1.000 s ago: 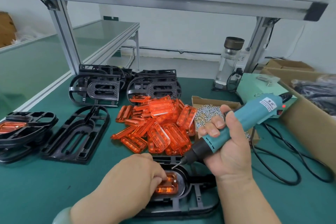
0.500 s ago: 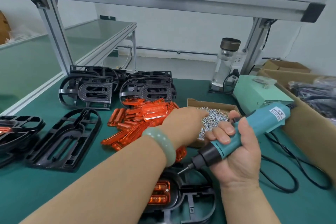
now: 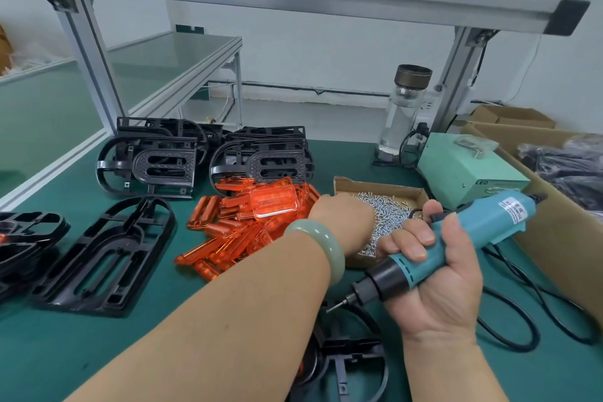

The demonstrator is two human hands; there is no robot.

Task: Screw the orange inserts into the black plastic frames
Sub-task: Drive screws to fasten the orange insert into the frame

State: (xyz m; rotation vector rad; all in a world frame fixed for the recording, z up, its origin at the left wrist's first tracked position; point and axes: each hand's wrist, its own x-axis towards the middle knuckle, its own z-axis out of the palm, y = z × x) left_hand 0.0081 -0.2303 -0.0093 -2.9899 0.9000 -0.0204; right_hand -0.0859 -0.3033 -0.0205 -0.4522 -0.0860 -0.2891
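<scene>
While looking down on the green tabletop (image 3: 65, 336): right hand (image 3: 434, 274) at 4 o'clock, fingers (image 3: 414, 250) wrapped tight round the teal barrel of the screwdriver (image 3: 473, 228), thumb laid along it. Bit slanting toward 8 o'clock, tip in the air beside the left forearm, near the top end of the black frame (image 3: 352, 356) lying at 6 o'clock. Most of that frame hidden under the forearm; sliver of orange showing at the arm's edge.

Left hand (image 3: 342, 222) reached across to the cardboard tray (image 3: 378, 186) near centre, knuckles up, fingers down among the screws (image 3: 388, 209) and out of sight. Cannot tell whether pinching one or loose. Pale green bangle (image 3: 323, 245) on the wrist.

Orange inserts (image 3: 248, 222) heaped loose just at 9 o'clock of the tray, partly behind the left wrist.

Spare frame (image 3: 104, 258) flat at 8 o'clock of the heap. Two piles of frames (image 3: 156, 160) at 11 and 12 o'clock of the heap. Third pile (image 3: 29, 238) at far 9 o'clock, orange glint in it.

Green control box (image 3: 466, 170) at 2 o'clock. Black cable (image 3: 522, 313) looping over the tabletop at 4 o'clock. Clear bottle (image 3: 404, 114) with dark cap at 1 o'clock, behind the control box. Large carton (image 3: 561, 238) along the 3 o'clock edge, dark bagged goods inside.
</scene>
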